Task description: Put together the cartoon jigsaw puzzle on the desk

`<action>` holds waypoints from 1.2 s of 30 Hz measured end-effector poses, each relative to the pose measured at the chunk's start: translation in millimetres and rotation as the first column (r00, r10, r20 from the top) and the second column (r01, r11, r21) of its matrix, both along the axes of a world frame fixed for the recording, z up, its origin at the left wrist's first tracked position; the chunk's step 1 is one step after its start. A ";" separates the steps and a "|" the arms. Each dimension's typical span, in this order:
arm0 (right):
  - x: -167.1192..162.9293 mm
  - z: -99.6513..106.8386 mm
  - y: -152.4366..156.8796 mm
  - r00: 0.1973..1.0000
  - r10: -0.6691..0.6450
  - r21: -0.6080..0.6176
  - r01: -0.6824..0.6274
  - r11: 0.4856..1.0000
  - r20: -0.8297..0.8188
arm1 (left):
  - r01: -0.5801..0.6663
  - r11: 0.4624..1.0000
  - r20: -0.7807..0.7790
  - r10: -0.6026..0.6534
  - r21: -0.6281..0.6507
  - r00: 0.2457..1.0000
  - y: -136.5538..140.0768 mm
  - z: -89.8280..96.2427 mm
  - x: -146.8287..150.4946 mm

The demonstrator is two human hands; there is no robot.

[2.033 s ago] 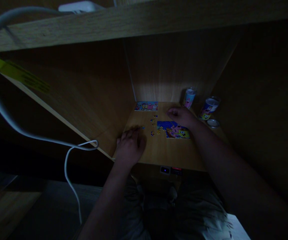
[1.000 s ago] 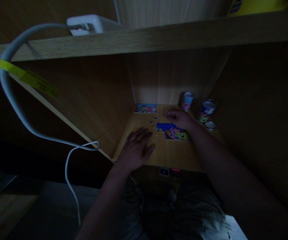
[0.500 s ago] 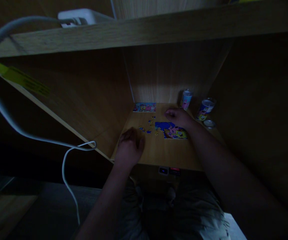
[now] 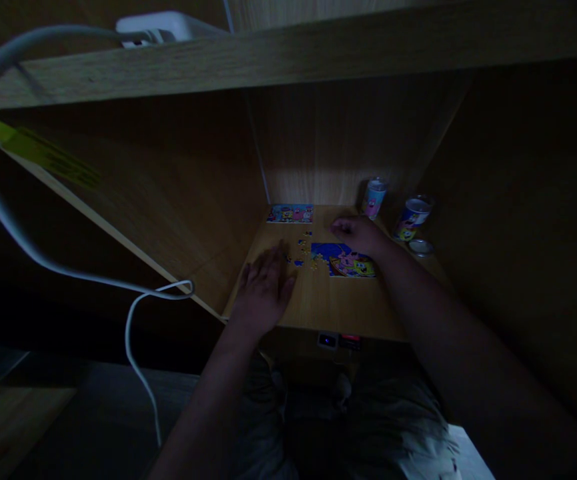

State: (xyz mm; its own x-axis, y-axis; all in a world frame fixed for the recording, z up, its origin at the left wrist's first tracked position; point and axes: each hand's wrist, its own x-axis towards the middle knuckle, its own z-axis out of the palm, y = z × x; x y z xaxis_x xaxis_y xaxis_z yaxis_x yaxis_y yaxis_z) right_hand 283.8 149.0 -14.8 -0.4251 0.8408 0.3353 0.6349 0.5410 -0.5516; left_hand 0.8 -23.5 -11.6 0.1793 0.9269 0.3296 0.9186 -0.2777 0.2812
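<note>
On the wooden shelf board, a partly joined cartoon jigsaw puzzle (image 4: 351, 261) lies right of the middle. Several loose jigsaw pieces (image 4: 302, 247) are scattered along its left side. My left hand (image 4: 262, 287) is open, palm down, its fingers stretched out at the left edge of those pieces and hiding some of them. Just beyond the puzzle's upper edge rests my right hand (image 4: 357, 233), its fingers curled together. What they hold, if anything, is hidden in the dim light. The right forearm passes over the puzzle's right end.
A cartoon picture card (image 4: 289, 213) lies at the back left. At the back right stand two printed cans (image 4: 373, 199), (image 4: 412, 219) beside a round lid (image 4: 420, 247). An upper shelf (image 4: 288, 57) with a white box (image 4: 168, 27) and a hanging cable (image 4: 23, 247) is nearer.
My left hand has uncurled and reached forward, its fingers spreading over the leftmost loose pieces. My right hand has stayed in nearly the same place.
</note>
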 end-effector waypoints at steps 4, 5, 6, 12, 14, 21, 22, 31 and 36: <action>-0.6 2.6 -1.9 1.000 -0.014 0.002 0.014 1.000 0.006 | 0.018 0.999 -0.031 -0.019 -0.033 0.999 2.5 -1.1 -0.8; -0.7 3.0 -2.2 1.000 -0.019 0.004 0.019 1.000 0.008 | 0.011 1.000 -0.025 -0.011 -0.009 1.000 3.0 -1.4 -1.0; -0.6 3.0 -2.3 1.000 -0.022 0.007 0.022 1.000 0.006 | 0.002 1.000 -0.015 -0.002 0.019 1.000 3.3 -1.5 -1.1; 0.5 -1.0 0.8 1.000 -0.010 0.011 0.010 1.000 0.001 | -0.101 0.992 0.000 0.101 0.074 0.995 0.2 2.6 2.0; 0.5 -1.6 1.4 1.000 -0.009 0.002 0.009 1.000 0.005 | -0.125 0.990 -0.008 0.126 0.071 0.992 -1.2 4.1 3.1; 0.2 -2.0 1.1 1.000 -0.002 -0.008 0.001 1.000 -0.014 | -0.131 0.989 -0.019 0.132 0.061 0.991 -2.9 5.0 2.2; 0.4 -2.1 1.3 1.000 0.002 -0.005 -0.002 1.000 -0.016 | -0.126 0.990 -0.016 0.127 0.058 0.992 -3.0 4.4 1.8; 0.7 -2.2 2.0 1.000 0.007 0.001 -0.007 1.000 -0.003 | 0.176 0.983 -0.069 -0.173 0.046 0.983 0.2 6.6 -2.2; -0.4 -0.8 1.0 1.000 -0.009 -0.011 0.009 1.000 0.007 | 0.283 0.957 -0.085 -0.287 -0.056 0.954 2.5 11.6 -2.1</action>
